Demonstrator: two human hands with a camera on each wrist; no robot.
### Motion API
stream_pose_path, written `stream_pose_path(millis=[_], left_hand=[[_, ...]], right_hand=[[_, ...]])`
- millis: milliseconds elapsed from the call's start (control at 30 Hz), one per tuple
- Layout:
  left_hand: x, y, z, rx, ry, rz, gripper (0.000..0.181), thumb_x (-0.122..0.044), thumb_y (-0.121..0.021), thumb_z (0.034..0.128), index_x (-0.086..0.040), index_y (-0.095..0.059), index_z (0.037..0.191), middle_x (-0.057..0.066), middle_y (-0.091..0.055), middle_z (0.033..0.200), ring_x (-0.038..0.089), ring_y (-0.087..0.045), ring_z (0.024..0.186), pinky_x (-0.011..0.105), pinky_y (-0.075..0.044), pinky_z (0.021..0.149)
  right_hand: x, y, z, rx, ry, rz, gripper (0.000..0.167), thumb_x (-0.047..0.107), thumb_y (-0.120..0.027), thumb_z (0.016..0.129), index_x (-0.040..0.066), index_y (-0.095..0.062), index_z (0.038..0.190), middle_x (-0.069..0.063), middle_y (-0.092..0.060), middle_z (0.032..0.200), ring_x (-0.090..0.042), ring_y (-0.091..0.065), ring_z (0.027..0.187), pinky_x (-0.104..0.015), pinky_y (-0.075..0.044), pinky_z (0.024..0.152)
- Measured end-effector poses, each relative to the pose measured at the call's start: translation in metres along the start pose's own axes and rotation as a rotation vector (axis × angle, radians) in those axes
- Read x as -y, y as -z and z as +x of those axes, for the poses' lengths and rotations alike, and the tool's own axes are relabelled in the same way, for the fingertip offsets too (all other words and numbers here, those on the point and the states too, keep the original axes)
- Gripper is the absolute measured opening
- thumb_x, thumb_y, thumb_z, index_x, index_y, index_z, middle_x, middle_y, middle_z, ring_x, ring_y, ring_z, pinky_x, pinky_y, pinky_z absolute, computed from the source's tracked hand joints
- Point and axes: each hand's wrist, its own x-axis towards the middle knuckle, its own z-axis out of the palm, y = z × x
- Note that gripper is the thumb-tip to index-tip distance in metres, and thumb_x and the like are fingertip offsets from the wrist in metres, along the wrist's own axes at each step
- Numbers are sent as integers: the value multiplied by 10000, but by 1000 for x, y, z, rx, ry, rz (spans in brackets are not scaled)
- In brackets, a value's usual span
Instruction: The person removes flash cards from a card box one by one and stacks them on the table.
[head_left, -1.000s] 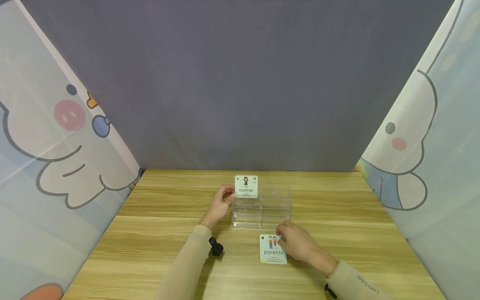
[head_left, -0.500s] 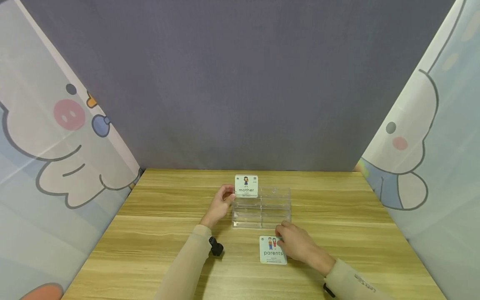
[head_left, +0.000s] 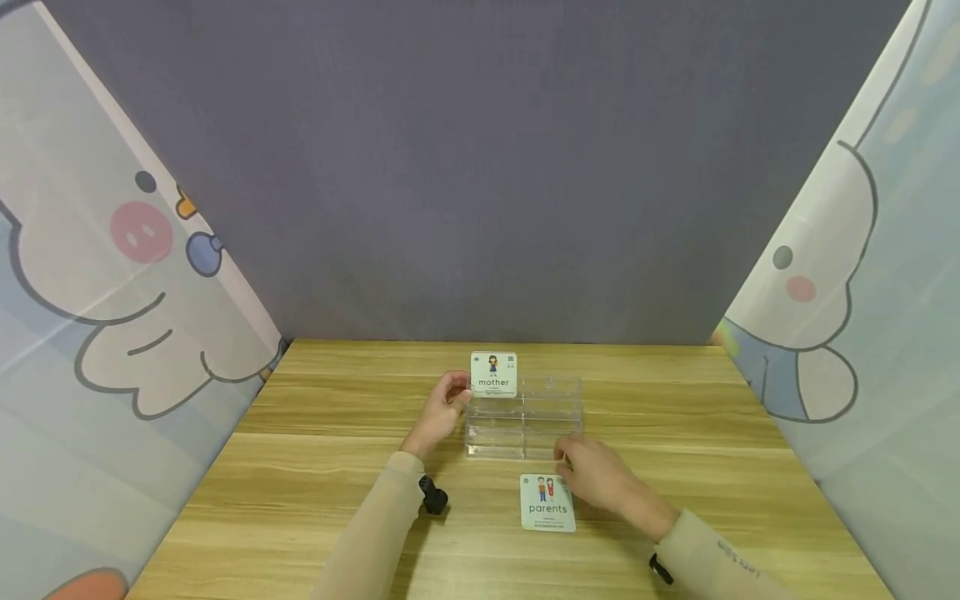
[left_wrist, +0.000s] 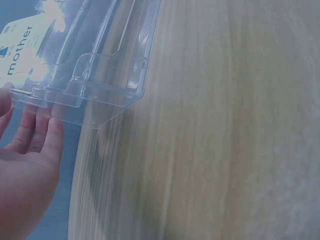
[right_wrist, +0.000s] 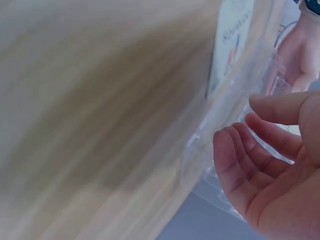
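A clear plastic stepped display rack (head_left: 523, 429) with two columns stands mid-table. On its top left step a white "mother" card (head_left: 493, 375) leans upright. My left hand (head_left: 442, 412) holds the rack's rear left side, thumb and fingers at its edge; the left wrist view shows fingertips (left_wrist: 54, 132) against the clear wall. A white "parents" card (head_left: 547, 503) lies in front of the rack. Just above and right of it is my right hand (head_left: 596, 475), by the rack's front right corner. Its fingers (right_wrist: 235, 160) are loosely curled, with nothing between them and the thumb.
The wood-grain table (head_left: 315, 500) reaches back to a grey cloth wall (head_left: 480, 183). Cartoon-printed curtains (head_left: 97, 275) stand on both sides. A black camera (head_left: 432, 496) is strapped to the left wrist.
My right hand has let go of the "parents" card and moved slightly up, away from it. The card lies in nearly the same place. My left hand has stayed at the rack.
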Motion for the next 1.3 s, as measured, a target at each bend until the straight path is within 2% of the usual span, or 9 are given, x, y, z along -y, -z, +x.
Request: stream_pose_path(millis=[100,200,300,567,700,833,967,1133,1300], left_hand=[[-11,0,-5,6,-11,4,305,17,-516,1037,57,-496,1338,215,-545,1276,349,-523,1176,509,-476,980],[-16,0,-7,5,-15,-1,309,15,-518,1036,62,-494,1341,217,-546,1275,345,-524,1175,498,-478,980],[-16,0,-8,4,-21,-6,305,19,-513,1038,66,-491,1339,221,-544,1272,350,-524,1173,512,-477,975],[-16,0,-8,8,-7,-7,314,13,-523,1035,49,-496,1345,214,-546,1280,353,-518,1185,521,-466,994],[-17,-1,-8,7,-11,-5,315,22,-523,1031,56,-496,1343,220,-549,1276,354,-521,1178,517,-471,982],[-17,-1,-8,0,-13,-9,310,23,-529,1028,59,-502,1335,215,-552,1271,344,-527,1167,486,-480,970],[-15,-1,-7,-2,-13,-7,311,20,-531,1028,57,-502,1336,209,-554,1273,342,-528,1169,461,-484,965],[-16,-1,-9,5,-7,-11,315,17,-525,1033,56,-497,1345,216,-548,1285,359,-521,1185,523,-475,986],[-16,0,-8,6,-5,-17,309,27,-518,1033,63,-496,1338,217,-549,1278,361,-521,1184,510,-474,987]], right_hand=[[1,6,5,-19,8,-12,62,73,-730,915,85,-675,942,55,-564,808,-79,-498,660,-233,-432,523],[3,12,9,-29,13,-19,71,75,-719,914,106,-657,897,66,-540,746,-71,-472,592,-235,-412,483],[6,17,13,-34,12,-14,58,89,-710,916,100,-660,889,76,-542,722,-63,-461,562,-239,-403,467],[12,26,21,-62,15,-18,69,90,-718,915,132,-666,895,94,-542,741,-62,-484,614,-229,-434,511],[13,29,25,-68,22,-15,23,88,-698,928,87,-679,916,84,-566,747,-53,-490,597,-226,-440,507],[14,33,31,-80,51,-14,45,73,-685,927,87,-673,885,84,-570,728,-50,-484,566,-222,-430,481],[17,39,38,-102,74,-24,93,51,-688,910,115,-661,848,74,-556,728,-67,-481,591,-224,-428,500],[21,44,44,-135,81,-34,91,61,-709,909,118,-673,848,70,-566,750,-74,-493,635,-226,-442,536],[24,48,50,-178,113,-37,72,47,-720,888,107,-691,860,66,-595,772,-62,-522,664,-218,-471,569]])
